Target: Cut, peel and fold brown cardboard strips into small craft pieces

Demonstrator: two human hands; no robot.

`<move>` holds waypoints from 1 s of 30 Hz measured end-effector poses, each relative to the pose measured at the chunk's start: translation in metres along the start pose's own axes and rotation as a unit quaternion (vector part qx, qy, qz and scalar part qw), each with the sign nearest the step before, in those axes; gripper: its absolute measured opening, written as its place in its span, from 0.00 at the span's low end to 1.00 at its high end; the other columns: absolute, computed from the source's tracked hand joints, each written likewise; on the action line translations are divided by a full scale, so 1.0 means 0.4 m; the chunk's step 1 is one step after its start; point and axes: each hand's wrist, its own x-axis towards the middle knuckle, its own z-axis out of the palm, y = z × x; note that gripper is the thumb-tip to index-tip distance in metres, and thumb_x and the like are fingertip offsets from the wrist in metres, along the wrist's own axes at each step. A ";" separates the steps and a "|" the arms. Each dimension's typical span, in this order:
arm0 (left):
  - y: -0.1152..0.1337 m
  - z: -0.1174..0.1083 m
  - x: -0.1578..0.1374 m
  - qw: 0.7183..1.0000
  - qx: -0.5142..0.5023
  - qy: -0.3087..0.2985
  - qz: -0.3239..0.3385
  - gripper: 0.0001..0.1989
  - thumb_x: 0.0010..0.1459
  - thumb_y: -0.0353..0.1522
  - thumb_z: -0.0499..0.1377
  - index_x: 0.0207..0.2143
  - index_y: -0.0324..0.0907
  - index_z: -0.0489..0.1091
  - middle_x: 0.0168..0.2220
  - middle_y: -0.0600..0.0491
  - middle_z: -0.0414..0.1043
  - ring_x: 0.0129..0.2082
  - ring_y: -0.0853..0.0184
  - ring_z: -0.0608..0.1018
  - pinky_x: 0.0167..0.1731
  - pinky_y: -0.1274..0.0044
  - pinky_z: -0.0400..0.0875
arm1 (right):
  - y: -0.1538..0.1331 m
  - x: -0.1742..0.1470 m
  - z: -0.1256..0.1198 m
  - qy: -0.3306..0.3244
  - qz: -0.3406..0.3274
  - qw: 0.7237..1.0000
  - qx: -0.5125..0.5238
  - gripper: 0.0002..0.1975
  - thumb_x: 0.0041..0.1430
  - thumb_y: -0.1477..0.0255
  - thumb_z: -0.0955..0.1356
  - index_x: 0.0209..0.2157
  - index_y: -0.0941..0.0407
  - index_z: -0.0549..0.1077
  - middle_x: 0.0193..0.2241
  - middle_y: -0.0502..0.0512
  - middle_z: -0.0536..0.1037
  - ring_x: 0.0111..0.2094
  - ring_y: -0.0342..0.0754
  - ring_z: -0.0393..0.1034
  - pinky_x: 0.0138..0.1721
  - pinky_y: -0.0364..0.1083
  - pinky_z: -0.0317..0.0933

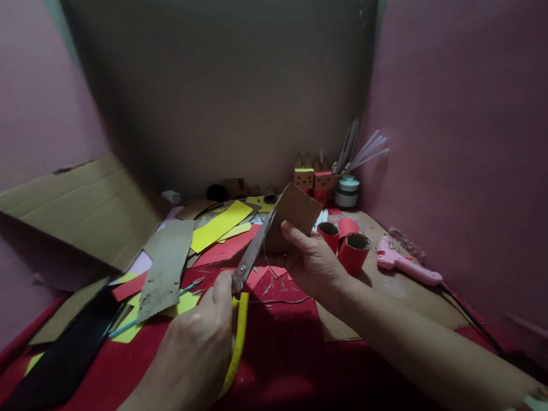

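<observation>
My left hand (202, 345) grips a pair of scissors (252, 254) by their yellow handles, blades pointing up and to the right. The blade tips meet the left edge of a small brown cardboard piece (297, 209). My right hand (313, 262) holds that piece tilted above the table, thumb on its front face. Both hands work over a red table cover (284, 355) strewn with thin paper slivers.
Three red-wrapped tubes (352, 250) and a pink glue gun (404, 265) lie to the right. At left are a large cardboard sheet (77, 207), a brown strip (166, 269), yellow paper (219, 225) and a black strip (64, 361). Small red boxes (314, 181) and a jar (348, 191) stand at the back.
</observation>
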 end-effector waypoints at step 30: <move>0.003 0.058 -0.003 0.993 0.094 0.060 0.032 0.23 0.55 0.19 0.42 0.55 0.22 0.52 0.35 0.37 0.72 0.23 0.64 0.77 0.21 0.77 0.73 | -0.012 0.009 -0.002 0.045 -0.001 0.999 0.015 0.14 0.48 0.70 0.74 0.39 0.56 0.74 0.36 0.54 0.80 0.46 0.55 0.72 0.44 0.60 0.70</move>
